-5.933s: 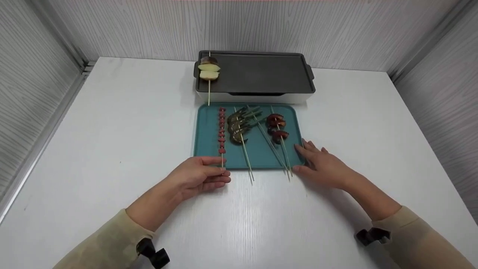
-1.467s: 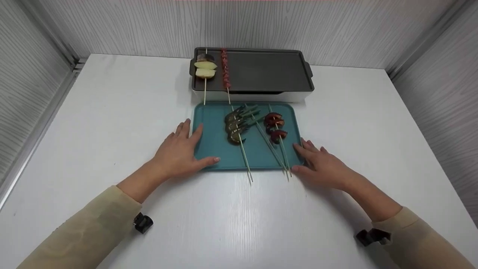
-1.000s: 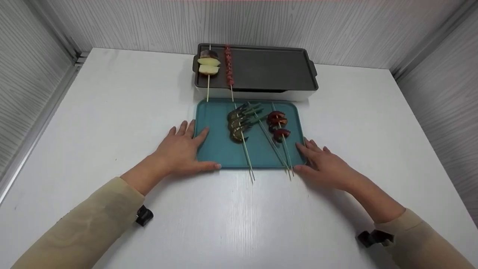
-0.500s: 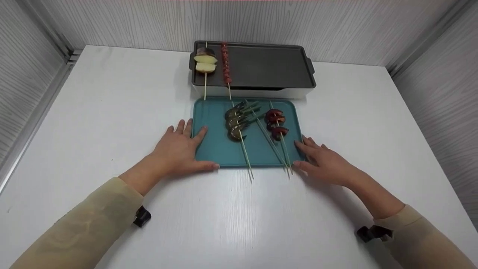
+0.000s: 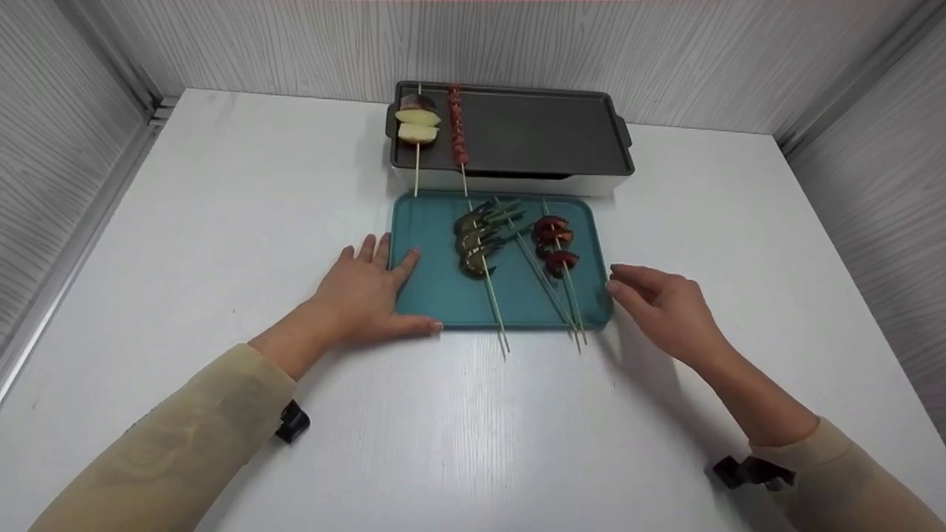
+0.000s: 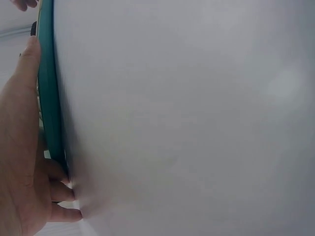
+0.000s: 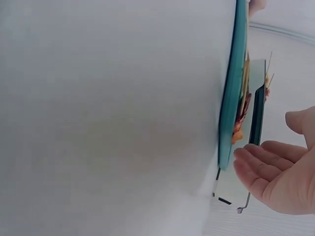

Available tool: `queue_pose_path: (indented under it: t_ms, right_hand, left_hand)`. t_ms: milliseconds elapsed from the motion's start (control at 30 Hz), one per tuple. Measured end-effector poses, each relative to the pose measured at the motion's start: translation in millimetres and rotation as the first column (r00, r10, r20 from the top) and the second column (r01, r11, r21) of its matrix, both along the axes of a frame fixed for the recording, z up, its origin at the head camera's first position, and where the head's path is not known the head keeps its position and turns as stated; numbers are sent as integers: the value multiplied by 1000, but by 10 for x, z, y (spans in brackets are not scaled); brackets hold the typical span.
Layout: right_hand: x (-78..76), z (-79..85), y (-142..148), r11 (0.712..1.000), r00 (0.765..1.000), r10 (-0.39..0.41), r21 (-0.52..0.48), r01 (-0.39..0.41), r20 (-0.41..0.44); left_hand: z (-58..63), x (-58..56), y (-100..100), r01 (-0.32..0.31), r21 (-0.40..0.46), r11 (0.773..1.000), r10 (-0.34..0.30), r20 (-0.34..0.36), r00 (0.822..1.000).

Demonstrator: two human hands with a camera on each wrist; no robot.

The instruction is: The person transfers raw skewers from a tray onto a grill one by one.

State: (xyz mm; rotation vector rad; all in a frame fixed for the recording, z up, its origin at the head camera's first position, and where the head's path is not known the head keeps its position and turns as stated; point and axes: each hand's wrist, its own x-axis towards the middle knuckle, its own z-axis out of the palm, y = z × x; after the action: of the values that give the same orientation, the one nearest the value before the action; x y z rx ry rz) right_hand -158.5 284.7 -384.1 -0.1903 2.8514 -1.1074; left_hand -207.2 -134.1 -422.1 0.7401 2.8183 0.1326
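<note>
My left hand (image 5: 358, 295) rests at the left front corner of the teal tray (image 5: 429, 299), its thumb along the front rim and its index finger over the left rim. In the left wrist view its fingertips touch the table beside the tray edge (image 6: 47, 88). My right hand (image 5: 669, 314) is raised just off the tray's right rim, fingers loosely bent and holding nothing; the right wrist view shows the palm (image 7: 290, 177) turned up near the tray corner. On the tray lie a shrimp skewer (image 5: 475, 244) and a skewer of glossy red-brown pieces (image 5: 562, 260).
Behind the tray stands a dark griddle (image 5: 547, 137) on a white base. At its left end lie a skewer of pale yellow slices (image 5: 418, 133) and a skewer of small red pieces (image 5: 458, 129). Skewer sticks poke over the tray's front edge. Wood-grained panels (image 5: 295, 44) enclose the white table (image 5: 458, 428).
The red-piece skewer went from the tray to the griddle, and my left hand moved from it to the tray corner. My right hand has just lifted off the tray's right corner.
</note>
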Motion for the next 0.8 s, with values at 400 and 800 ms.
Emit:
queue_pose_path:
  t_ms: [400, 800]
  right_hand:
    - [31, 69, -71, 975, 936, 2, -208, 76, 352]
    - [32, -76, -125, 949, 854, 99, -308, 74, 511]
  left_hand:
    - [-18, -15, 29, -2, -17, 1000, 2, 16, 1000]
    - [5, -1, 3, -4, -17, 1000, 5, 21, 1000]
